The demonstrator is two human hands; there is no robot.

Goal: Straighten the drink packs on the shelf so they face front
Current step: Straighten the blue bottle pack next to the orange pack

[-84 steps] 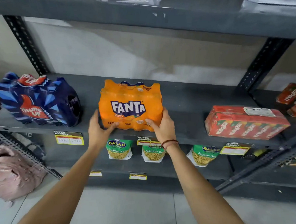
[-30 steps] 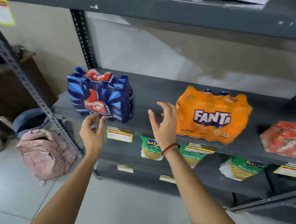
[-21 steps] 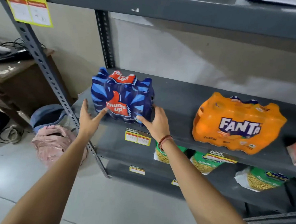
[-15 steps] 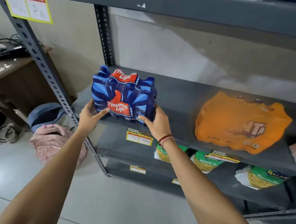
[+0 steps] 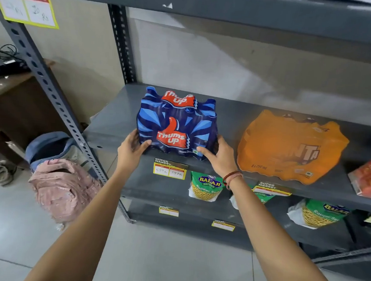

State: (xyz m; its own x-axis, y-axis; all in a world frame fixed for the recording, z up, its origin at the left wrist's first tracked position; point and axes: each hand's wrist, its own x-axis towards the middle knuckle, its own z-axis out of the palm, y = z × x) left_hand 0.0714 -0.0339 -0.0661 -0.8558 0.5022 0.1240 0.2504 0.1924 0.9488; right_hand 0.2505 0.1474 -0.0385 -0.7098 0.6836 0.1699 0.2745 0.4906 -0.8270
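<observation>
A blue Thums Up pack [image 5: 177, 123] stands on the grey shelf [image 5: 232, 113], its logo turned towards me. My left hand [image 5: 131, 149] grips its lower left corner and my right hand [image 5: 219, 157] grips its lower right corner. To the right an orange Fanta pack [image 5: 289, 145] sits on the same shelf, blurred, logo facing front. A red juice pack [image 5: 370, 175] shows at the right edge, cut off by the frame.
Green Balaji snack bags [image 5: 206, 185] hang on the shelf below, behind price tags [image 5: 170, 170]. A slotted upright [image 5: 42, 73] slants at the left. A pink bag [image 5: 60, 188] and a blue bag lie on the floor beside a wooden desk.
My hands left the Fanta pack, moved left and took hold of the Thums Up pack on both sides. The pack has turned so its logo faces front.
</observation>
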